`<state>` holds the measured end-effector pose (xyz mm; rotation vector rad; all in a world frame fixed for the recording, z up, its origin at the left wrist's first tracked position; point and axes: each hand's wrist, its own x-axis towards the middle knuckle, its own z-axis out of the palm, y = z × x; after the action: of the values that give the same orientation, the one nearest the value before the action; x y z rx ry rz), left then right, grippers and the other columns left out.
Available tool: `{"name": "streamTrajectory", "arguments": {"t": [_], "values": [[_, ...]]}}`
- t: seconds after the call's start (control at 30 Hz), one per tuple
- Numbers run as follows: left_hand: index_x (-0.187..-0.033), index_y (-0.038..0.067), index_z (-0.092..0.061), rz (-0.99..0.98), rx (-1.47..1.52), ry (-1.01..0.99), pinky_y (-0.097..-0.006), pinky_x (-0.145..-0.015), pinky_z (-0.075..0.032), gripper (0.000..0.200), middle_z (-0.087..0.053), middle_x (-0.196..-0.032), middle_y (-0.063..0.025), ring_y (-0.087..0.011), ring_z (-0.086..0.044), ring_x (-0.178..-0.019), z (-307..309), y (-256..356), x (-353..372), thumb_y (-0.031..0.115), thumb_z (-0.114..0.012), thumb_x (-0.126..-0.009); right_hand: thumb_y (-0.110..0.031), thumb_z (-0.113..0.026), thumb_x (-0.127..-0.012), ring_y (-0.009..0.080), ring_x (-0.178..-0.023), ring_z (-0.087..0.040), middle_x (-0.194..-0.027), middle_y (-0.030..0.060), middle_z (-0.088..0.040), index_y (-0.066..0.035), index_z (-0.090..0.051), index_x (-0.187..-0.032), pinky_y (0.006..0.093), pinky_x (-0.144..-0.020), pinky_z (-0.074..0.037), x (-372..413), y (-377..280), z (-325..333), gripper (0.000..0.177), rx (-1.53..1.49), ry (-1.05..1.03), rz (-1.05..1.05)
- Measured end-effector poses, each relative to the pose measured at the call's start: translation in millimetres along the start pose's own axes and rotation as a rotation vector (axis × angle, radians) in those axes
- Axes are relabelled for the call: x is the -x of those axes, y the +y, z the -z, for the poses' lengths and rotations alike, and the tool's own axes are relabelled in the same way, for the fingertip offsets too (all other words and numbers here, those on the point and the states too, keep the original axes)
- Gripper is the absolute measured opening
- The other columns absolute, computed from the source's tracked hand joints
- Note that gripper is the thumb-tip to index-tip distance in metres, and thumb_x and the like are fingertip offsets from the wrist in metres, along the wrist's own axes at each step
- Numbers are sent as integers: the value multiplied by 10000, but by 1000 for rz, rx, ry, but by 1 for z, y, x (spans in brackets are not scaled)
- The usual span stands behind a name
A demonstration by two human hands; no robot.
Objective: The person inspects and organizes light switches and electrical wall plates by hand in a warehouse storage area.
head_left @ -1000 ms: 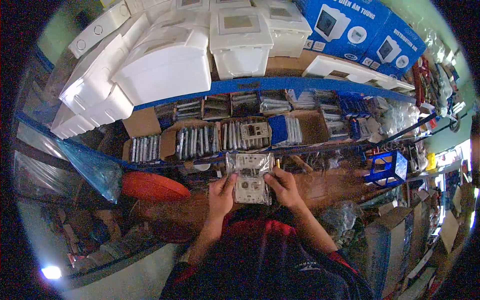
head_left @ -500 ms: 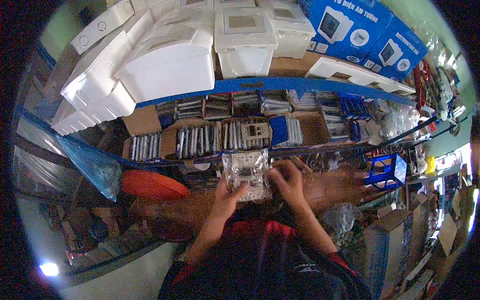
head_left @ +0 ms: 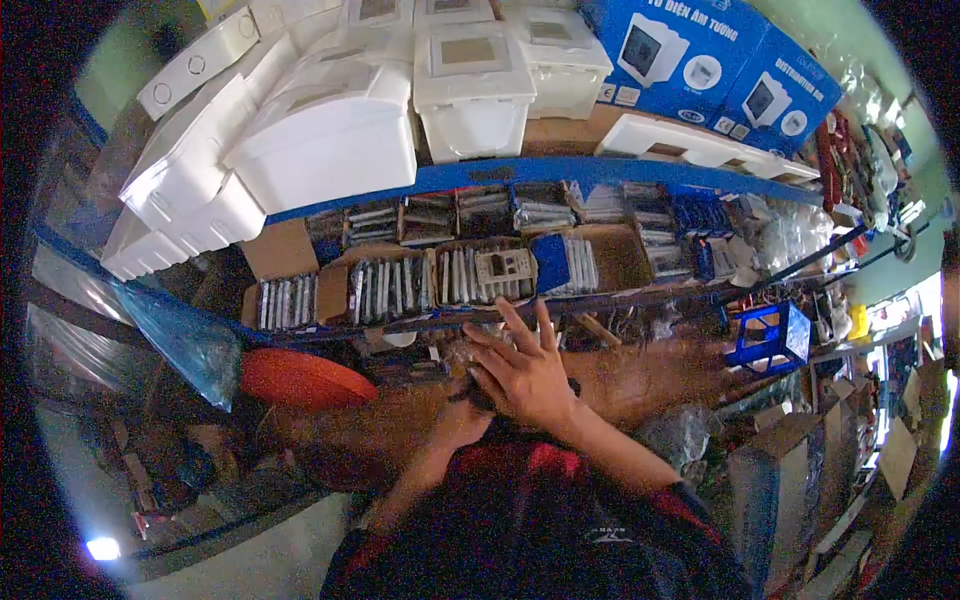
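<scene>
Spanning the upper part of the frame, the blue-edged shelf (head_left: 570,172) carries the largest items before you: white plastic enclosures (head_left: 320,150) at upper left and centre, and blue printed cartons (head_left: 680,85) at upper right. Below its edge, across the middle of the frame, open cardboard boxes (head_left: 333,296) stand in rows, several packed with thin items on edge. A red rounded object (head_left: 305,380) lies at centre left, a blue stool (head_left: 785,338) at centre right. At the centre of the frame, your right hand (head_left: 528,378) is spread, fingers apart and gripping nothing visible, and it crosses in front of your left hand (head_left: 466,420); the left fingers are covered, so their grip cannot be told. A pale faceplate (head_left: 505,266) rests on the upright items just above your fingertips. Smallest is a patch of clear plastic (head_left: 456,352), dim and partly hidden, beside your right fingers at centre. For sound handling, keep the left palm level as a support, lay the right fingers flat so that pressure spreads evenly, and let neither wrist hide the plastic from your view.
</scene>
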<state>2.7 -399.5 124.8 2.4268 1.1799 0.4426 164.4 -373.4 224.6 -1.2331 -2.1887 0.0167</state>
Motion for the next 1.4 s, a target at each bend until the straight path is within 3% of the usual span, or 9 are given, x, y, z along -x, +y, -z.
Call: {"name": "streamTrajectory", "arguments": {"t": [0.1,0.17,0.27,0.37,0.83,0.93,1.13,1.23,1.4], "values": [[-1234,105,-475,238,161,-138,-504,-922,-396,475,-512,-1209,-195,-357,-498,-1093,16,7,-7,354,-502,-831,-210,-654,-745,298,-1085,-496,-1254,46,-507,-86,-610,-863,451,-898,-384,-2,2,0,177,-60,-20,-59],[-1191,91,-514,231,251,145,-508,-875,-429,451,-553,-1145,-209,-395,-537,-1022,7,9,-8,324,-539,-806,-203,-664,-736,296,-1014,-536,-1215,66,-528,-77,-594,-811,427,-827,-431,-5,4,0,163,-73,19,-87],[-1029,-52,-535,415,316,-24,-487,-722,-477,404,-593,-847,-271,-416,-590,-805,27,15,-18,183,-623,-712,-195,-683,-721,292,-960,-555,-1148,95,-556,-74,-578,-777,412,-758,-451,-10,8,-7,170,-36,154,-66],[-941,-61,-553,193,245,164,-502,-625,-478,352,-592,-687,-240,-433,-586,-657,25,7,-18,175,-632,-692,-168,-712,-692,286,-920,-562,-1099,103,-567,-81,-573,-778,415,-724,-444,-9,9,-12,186,-4,269,-10],[-1177,-43,-439,141,465,213,-416,-825,-432,463,-555,-1027,-222,-332,-547,-986,17,13,-11,9,-541,-728,-47,-687,-692,321,-792,-534,-902,128,-569,-48,-538,-792,390,-677,-424,-29,37,-7,180,-137,446,-334],[-1182,-22,-451,263,556,44,-352,-782,-450,391,-573,-1005,-170,-229,-564,-920,32,29,-12,37,-538,-805,-120,-505,-886,170,-658,-477,-758,68,-531,1,-531,-819,282,-607,-380,-44,81,16,141,-193,589,-512],[-1170,-11,-466,309,862,173,-340,-801,-453,352,-576,-1039,-173,-210,-571,-927,28,24,-30,54,-548,-834,-182,-409,-952,136,-730,-414,-785,57,-468,-17,-470,-949,297,-649,-389,-15,38,25,176,-629,478,-709],[-1154,-5,-480,273,786,217,-345,-811,-455,336,-591,-1038,-162,-231,-579,-944,31,26,-36,41,-544,-828,-61,-523,-832,358,-1029,-518,-1080,183,-555,-16,-529,-1009,436,-939,-354,2,13,-18,183,-268,196,-286],[-1143,-3,-498,304,787,313,-357,-820,-457,344,-602,-1040,-151,-249,-580,-955,30,0,-43,-11,-521,-800,-50,-535,-780,317,-1194,-444,-1224,156,-515,-42,-554,-1111,456,-1023,-319,19,10,-14,332,-229,-32,-76]]}}
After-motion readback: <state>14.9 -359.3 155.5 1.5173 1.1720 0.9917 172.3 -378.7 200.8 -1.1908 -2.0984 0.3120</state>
